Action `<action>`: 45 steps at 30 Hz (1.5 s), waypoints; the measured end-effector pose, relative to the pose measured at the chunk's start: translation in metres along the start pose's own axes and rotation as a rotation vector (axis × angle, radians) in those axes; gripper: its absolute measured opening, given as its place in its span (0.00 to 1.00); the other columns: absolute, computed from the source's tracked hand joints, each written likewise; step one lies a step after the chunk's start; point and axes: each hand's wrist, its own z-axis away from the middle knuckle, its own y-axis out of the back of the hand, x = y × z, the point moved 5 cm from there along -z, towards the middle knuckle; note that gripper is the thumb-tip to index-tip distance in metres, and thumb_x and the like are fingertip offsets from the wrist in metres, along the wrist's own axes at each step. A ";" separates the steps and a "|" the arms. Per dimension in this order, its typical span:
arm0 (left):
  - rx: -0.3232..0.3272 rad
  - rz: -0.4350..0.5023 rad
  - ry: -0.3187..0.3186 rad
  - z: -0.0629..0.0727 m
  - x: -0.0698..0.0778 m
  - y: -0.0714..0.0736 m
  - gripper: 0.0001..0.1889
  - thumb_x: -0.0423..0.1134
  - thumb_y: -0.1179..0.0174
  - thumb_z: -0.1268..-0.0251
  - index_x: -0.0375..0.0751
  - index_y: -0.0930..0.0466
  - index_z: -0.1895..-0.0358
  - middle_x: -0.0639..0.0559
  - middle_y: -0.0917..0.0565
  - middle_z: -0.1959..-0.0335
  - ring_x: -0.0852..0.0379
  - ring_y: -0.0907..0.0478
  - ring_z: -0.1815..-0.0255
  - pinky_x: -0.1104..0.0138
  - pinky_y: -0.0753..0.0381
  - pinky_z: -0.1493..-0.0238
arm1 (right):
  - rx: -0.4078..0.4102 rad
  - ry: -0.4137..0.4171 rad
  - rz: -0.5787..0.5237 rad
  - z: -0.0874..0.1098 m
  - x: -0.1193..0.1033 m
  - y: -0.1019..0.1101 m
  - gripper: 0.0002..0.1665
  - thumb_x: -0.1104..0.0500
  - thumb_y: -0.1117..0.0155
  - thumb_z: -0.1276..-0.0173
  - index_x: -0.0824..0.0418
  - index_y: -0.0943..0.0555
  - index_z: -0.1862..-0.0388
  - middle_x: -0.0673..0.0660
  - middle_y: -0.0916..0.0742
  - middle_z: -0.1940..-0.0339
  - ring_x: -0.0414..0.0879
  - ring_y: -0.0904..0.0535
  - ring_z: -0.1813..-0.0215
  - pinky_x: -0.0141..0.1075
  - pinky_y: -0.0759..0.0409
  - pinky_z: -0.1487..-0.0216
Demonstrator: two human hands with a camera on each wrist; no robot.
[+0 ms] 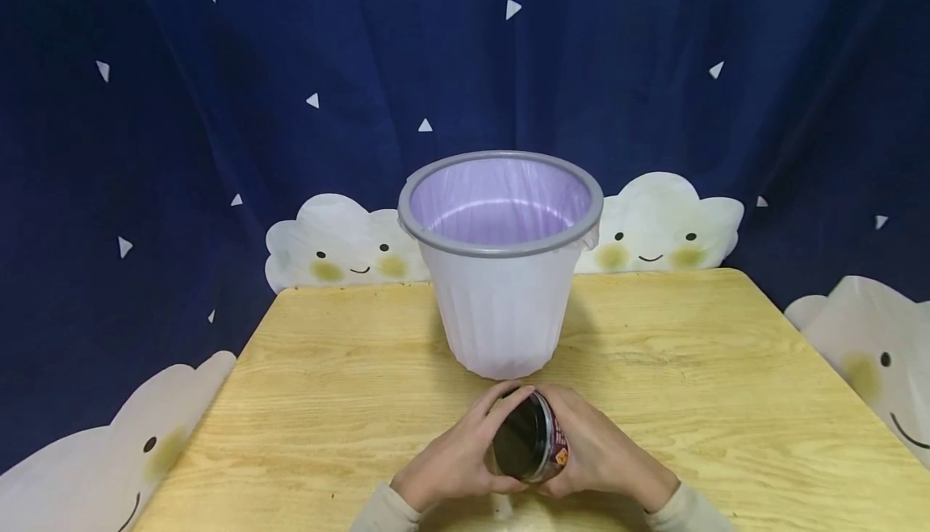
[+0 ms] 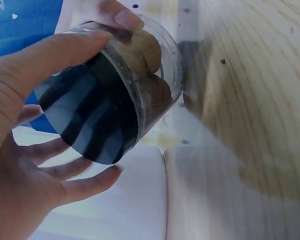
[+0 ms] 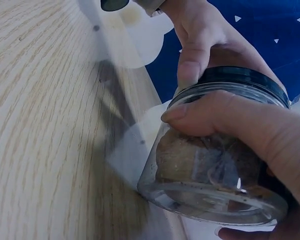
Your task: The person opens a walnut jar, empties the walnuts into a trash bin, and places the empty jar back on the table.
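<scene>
Low over the near part of the table, both hands hold a clear jar [image 3: 190, 160] with a black lid [image 1: 517, 441]. It is tilted, its lid toward the left hand and its base toward the right. My left hand [image 1: 459, 453] grips the lid, thumb and fingers around its edge. The jar's body is held by my right hand [image 1: 601, 450], whose thumb lies across the clear wall just below the lid. Brown rounded pieces [image 2: 157, 92] show through the wall. A dark printed label [image 1: 559, 445] is partly covered by the right hand.
A white bin [image 1: 501, 306] with a grey rim and a purplish inside stands on the wooden table [image 1: 327, 370], just beyond the hands. A thin liner hangs over its rim. Behind the table hangs a dark blue curtain [image 1: 450, 48] with white triangles and clouds.
</scene>
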 end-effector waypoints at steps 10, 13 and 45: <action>0.000 0.010 0.010 0.001 0.001 0.001 0.58 0.46 0.21 0.58 0.51 0.52 0.23 0.46 0.44 0.27 0.52 0.40 0.30 0.60 0.28 0.37 | 0.019 0.008 -0.006 0.001 0.000 0.001 0.64 0.44 0.14 0.77 0.58 0.32 0.36 0.47 0.23 0.43 0.44 0.26 0.44 0.44 0.22 0.46; 0.010 0.018 0.015 0.001 0.000 0.002 0.58 0.50 0.22 0.58 0.50 0.51 0.23 0.47 0.45 0.27 0.52 0.40 0.30 0.59 0.29 0.37 | 0.047 0.049 0.006 0.000 -0.002 0.001 0.64 0.43 0.15 0.76 0.58 0.32 0.35 0.47 0.23 0.43 0.45 0.25 0.44 0.44 0.22 0.45; 0.028 0.009 -0.045 -0.001 0.002 0.001 0.58 0.49 0.20 0.61 0.52 0.48 0.24 0.48 0.46 0.26 0.51 0.42 0.29 0.59 0.30 0.36 | 0.001 -0.005 0.003 0.000 -0.001 0.001 0.64 0.41 0.15 0.75 0.60 0.32 0.36 0.50 0.23 0.42 0.46 0.26 0.42 0.45 0.22 0.45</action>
